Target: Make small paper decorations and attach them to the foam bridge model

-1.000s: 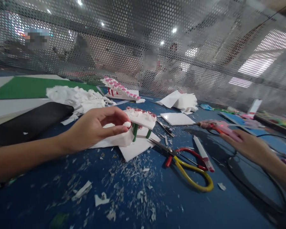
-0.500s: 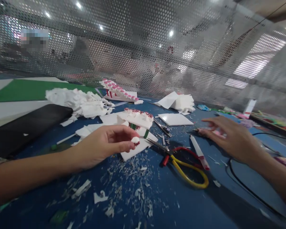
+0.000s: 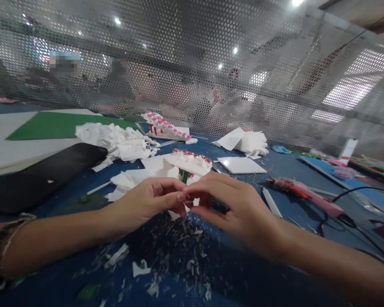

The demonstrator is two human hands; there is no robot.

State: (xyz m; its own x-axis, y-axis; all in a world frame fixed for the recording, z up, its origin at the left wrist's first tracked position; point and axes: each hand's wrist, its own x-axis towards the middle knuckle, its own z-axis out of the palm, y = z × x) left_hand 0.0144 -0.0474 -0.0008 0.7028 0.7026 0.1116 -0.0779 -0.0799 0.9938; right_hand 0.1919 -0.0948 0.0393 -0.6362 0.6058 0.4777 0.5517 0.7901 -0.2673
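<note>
A small red-and-white piece is pinched in the fingertips of my left hand, mostly covered by fingers. My right hand closes on it from the other side, fingertips meeting the left ones. Just behind my hands stands a small white foam model with red-dotted edging and green posts, partly hidden. White paper scraps lie beside it. Right of my right hand rests a pink pen-shaped tool with a metal tip and black cord. A white marker lies nearer, partly behind my right hand.
A pink-dotted model stands at the back by a perforated metal screen. Crumpled white material and a black phone-like slab are at left. A white foam board lies right of centre. White shavings litter the front.
My right hand has moved left from the pink tool to meet my left hand at the small piece. The scissors now are hidden behind it. The view has shifted slightly.
</note>
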